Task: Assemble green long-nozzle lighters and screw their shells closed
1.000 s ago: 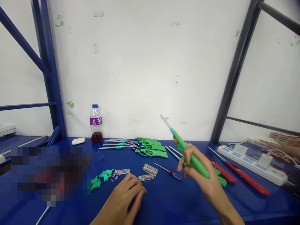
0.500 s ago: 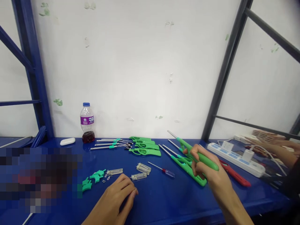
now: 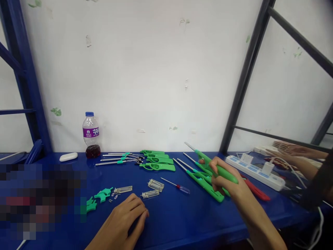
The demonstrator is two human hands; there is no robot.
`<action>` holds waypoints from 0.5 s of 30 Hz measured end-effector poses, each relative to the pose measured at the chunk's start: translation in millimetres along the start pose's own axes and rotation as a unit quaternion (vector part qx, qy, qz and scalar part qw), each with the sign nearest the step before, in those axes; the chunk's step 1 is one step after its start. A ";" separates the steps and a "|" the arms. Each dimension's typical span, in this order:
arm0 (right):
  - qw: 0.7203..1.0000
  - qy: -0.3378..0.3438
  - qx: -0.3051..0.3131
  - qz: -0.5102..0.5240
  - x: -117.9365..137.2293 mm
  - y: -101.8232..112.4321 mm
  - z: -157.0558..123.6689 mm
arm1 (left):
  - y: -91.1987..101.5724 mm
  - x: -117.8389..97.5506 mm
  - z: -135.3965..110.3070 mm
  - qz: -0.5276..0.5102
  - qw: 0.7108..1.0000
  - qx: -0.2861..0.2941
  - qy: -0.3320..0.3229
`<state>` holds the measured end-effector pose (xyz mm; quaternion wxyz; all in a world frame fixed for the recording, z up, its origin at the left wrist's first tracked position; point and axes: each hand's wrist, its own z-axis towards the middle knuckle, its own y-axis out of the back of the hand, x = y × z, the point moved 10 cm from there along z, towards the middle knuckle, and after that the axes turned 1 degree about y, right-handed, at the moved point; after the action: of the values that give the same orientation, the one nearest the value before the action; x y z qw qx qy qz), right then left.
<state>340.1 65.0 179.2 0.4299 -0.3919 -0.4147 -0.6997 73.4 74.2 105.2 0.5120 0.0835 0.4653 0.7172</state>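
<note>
My right hand is wrapped round the green handle of a long-nosed gas lighter, whose metal tube points up and to the left. It hovers over more assembled green lighters lying on the blue table. My left hand rests palm down at the front, fingers loosely curled together, with nothing visible in it. Just beyond it lie clear lighter fuel tanks and teal triggers with tiny metal bits. A screwdriver with a clear purple-and-red handle lies between my hands.
Green handle shells and metal tubes with wires lie along the wall. A drink bottle and a white case stand at back left. On the right are a red lighter body, a power strip and another person's arm.
The view has shifted slightly, so most things sit a little further left. My right hand still grips the lighter in nearly the same place above the others; my left hand stays resting.
</note>
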 end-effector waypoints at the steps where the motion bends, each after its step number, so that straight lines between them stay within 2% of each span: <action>1: 1.000 -0.008 0.005 0.004 -0.9 -0.1 -0.6 | 0.0 -0.2 -0.3 0.001 1.000 -0.003 -0.003; 5: 0.999 -0.013 0.031 -0.007 1.2 -4.2 -3.1 | -0.3 1.0 -2.0 -0.001 1.000 -0.018 -0.010; 9: 0.996 -0.025 0.058 -0.068 -5.3 -4.6 -3.1 | -2.9 3.5 -2.9 -0.003 1.000 -0.014 -0.005; 15: 0.977 -0.067 0.152 -0.130 -28.7 2.3 -6.7 | -5.8 5.7 -4.2 0.002 1.000 0.004 0.011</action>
<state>350.3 66.2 151.4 0.3608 -0.3107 -0.5915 -0.6507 72.1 76.6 96.6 0.5050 0.0783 0.4737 0.7173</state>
